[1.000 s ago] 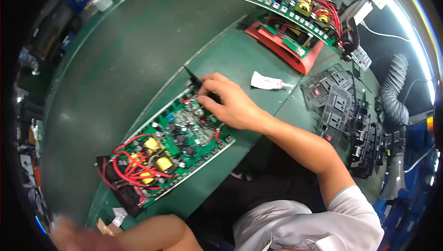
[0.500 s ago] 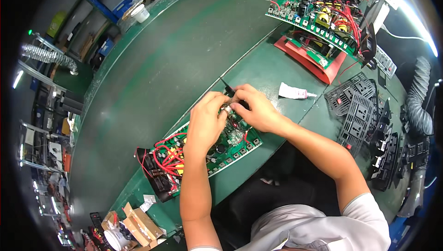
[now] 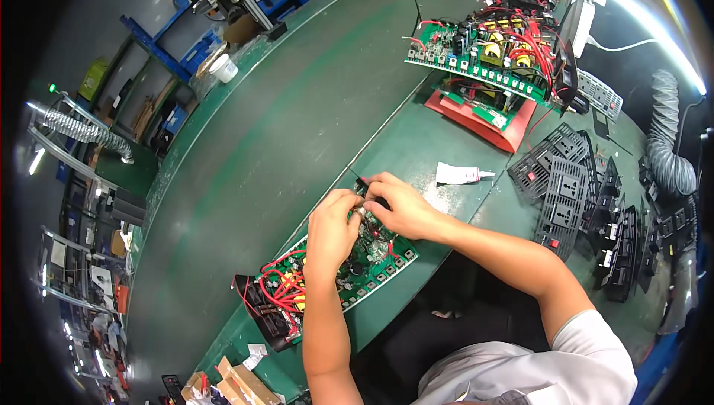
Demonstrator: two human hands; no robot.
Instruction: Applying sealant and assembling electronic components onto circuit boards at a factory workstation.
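A green circuit board [image 3: 378,283] lies at a slant on the table in front of me, with red wires [image 3: 281,291] and a black end panel [image 3: 262,308] at its near left end. Over the board's far end, my left hand [image 3: 332,232] is closed, its thumb and fingertips pinched together. Facing it from the right, my right hand [image 3: 405,210] has its fingers bent inward to the same spot, also closed. The fingertips of both hands nearly meet by a small pale part and a thin black lead. What exactly they grip is too small and too covered to tell.
Right of my hands lies a white tube [image 3: 457,174]. Farther back, more boards [image 3: 476,59] rest above a red holder [image 3: 483,126]. Black vented socket panels [image 3: 561,200] are piled at the right. A cardboard box [image 3: 245,384] sits near left, a white tub [image 3: 223,68] far left.
The whole scene sits lower in the picture, as the view has tilted. Both hands stay pinched at the same end of the board, with only slight shifts of the fingers.
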